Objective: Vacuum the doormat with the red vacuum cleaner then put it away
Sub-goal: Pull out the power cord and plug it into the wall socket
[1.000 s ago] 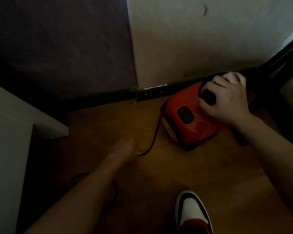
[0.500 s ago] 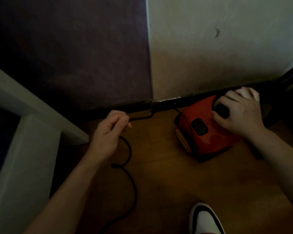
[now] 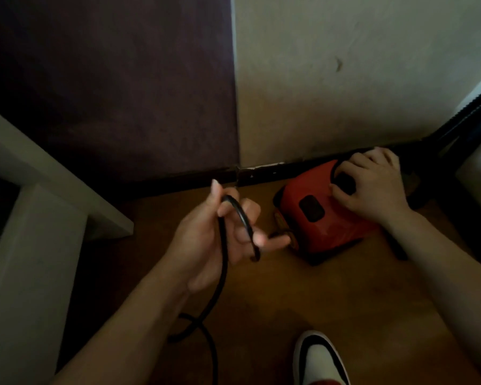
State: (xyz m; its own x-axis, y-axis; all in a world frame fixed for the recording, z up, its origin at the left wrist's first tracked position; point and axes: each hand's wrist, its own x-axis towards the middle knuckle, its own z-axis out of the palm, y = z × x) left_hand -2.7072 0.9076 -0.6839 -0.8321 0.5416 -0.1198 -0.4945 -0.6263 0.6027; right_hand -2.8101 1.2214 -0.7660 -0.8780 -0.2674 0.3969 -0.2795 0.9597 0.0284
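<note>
On the floor by the wall, red vacuum cleaner (image 3: 328, 215) sits under pressing right hand (image 3: 372, 187); left hand (image 3: 220, 237) has now lifted black cord (image 3: 222, 262), clamped on it—likely stowing cord.

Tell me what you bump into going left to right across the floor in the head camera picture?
White furniture panel → left hand holding a looped black power cord → red plastic vacuum cleaner → right hand resting on top of it → black ribbed hose at the far right.
</note>
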